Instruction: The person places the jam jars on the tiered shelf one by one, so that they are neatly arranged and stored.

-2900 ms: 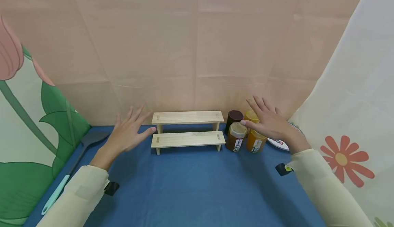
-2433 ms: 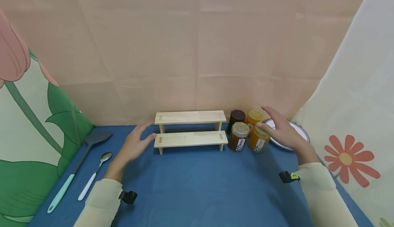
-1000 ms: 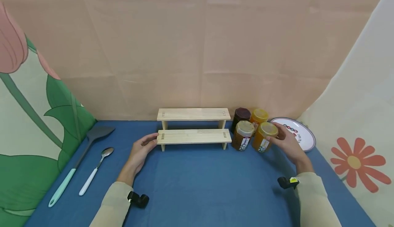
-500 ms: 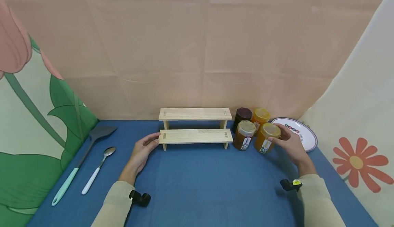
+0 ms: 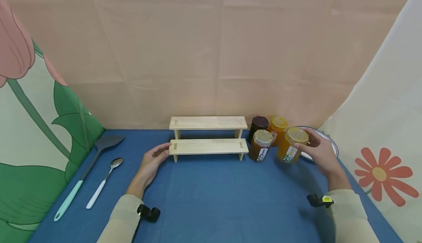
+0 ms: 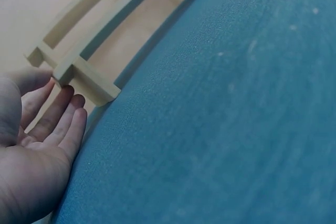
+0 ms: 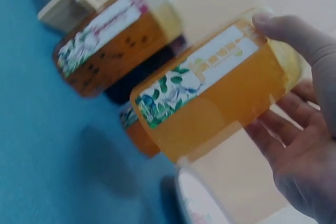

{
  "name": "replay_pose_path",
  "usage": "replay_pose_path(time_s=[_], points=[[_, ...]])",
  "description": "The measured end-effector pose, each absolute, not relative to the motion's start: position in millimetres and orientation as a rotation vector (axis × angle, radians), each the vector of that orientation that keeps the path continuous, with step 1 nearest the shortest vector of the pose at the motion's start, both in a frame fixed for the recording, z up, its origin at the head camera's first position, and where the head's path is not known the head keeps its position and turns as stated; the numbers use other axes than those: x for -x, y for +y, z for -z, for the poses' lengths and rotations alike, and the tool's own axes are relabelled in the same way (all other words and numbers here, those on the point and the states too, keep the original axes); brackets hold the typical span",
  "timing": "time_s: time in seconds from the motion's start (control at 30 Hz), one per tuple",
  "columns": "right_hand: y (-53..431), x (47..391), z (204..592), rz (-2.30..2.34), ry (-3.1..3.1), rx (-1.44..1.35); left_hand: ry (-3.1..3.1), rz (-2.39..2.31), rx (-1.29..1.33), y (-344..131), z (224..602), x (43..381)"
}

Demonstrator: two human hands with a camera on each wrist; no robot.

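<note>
My right hand (image 5: 324, 153) grips a jar of orange-yellow honey (image 7: 210, 90) near its yellowish lid, thumb on one side and fingers on the other. The jar hangs a little above the blue cloth, slightly tilted in the head view. My left hand (image 5: 150, 168) holds the left end of the lower step of a two-step wooden shelf (image 5: 208, 146); in the left wrist view its thumb and fingers (image 6: 65, 121) meet the board's end. Beside the shelf stand a brown jar with a pale lid (image 5: 261, 146), a dark-lidded jar (image 5: 258, 124) and another yellow jar (image 5: 278, 126).
A white plate with a dark rim (image 5: 333, 146) lies behind my right hand, partly hidden. On the left lie a spatula with a mint handle (image 5: 70, 199) and a spoon with a white handle (image 5: 97, 193). Cloth walls rise at the back and sides.
My right hand reached the front yellow jar, took hold of it and raised it, shifting it right, away from the others. My left hand came in to the shelf's left end and stays there.
</note>
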State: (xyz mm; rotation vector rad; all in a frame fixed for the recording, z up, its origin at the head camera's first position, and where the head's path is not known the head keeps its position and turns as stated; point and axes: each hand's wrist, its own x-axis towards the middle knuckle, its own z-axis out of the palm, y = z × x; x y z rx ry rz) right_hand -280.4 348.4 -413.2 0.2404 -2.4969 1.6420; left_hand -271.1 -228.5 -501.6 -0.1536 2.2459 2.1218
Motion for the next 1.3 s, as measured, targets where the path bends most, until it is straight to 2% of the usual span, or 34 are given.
replay_pose_path(time_s=[0.3, 0.93, 1.3], points=[[330.2, 269.7, 379.0, -1.534, -2.513, -0.117, 2.256, -2.115, 0.164, -231.4, 503.1, 269.3], [299.6, 272.5, 312.0, -1.570, -2.488, -0.254, 2.241, -2.130, 0.148, -230.0, 505.5, 267.4], [263.6, 282.2, 305.7, -1.870, -2.317, -0.410, 2.244, -2.141, 0.141, -228.9, 504.2, 269.7]])
